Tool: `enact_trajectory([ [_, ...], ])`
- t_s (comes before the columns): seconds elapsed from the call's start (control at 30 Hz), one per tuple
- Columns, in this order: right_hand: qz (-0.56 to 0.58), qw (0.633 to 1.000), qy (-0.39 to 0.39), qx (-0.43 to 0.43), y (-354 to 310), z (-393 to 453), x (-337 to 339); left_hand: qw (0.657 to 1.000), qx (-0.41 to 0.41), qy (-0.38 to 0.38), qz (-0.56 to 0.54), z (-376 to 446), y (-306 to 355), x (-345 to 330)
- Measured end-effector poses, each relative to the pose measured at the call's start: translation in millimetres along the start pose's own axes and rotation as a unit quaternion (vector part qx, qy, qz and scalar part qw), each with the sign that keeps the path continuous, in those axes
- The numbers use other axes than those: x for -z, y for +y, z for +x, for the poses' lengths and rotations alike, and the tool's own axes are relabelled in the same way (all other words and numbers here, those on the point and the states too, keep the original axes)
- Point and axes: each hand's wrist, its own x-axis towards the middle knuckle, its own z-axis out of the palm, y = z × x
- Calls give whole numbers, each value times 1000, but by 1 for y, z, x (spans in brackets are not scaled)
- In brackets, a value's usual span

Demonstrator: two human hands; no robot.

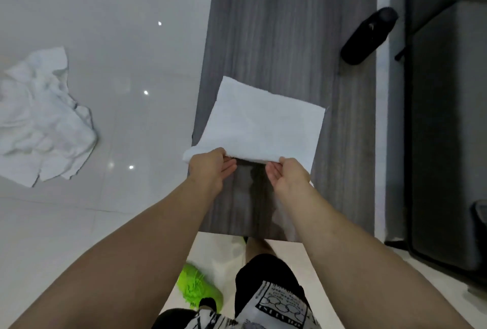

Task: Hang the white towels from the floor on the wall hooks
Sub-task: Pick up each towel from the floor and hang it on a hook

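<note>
Fingers point(228, 163) of both hands pinch towel point(261, 123) near edge (on table point(276, 38)).

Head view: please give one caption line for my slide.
Both hands, left hand and right hand, hold a folded white towel over a grey wood-grain table.

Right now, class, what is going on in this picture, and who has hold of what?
A person looks down at their own two hands. The left hand and the right hand each pinch the near edge of a folded white towel, which is spread over a grey wood-grain surface. A crumpled heap of white towels lies on the glossy tiled floor to the left, not yet picked up. A black bottle lies on the grey surface's far right. No wall hooks are in view.
</note>
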Motion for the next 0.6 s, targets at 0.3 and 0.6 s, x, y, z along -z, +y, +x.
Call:
enact_trajectory([
  [0.3,-34,953,-135,270,-19,-218,-80,964,-247,-19,-97,-157,142,70],
  [0.6,-371,627,-265,632,109,-434,-108,788,-583,144,136,-301,215,323],
])
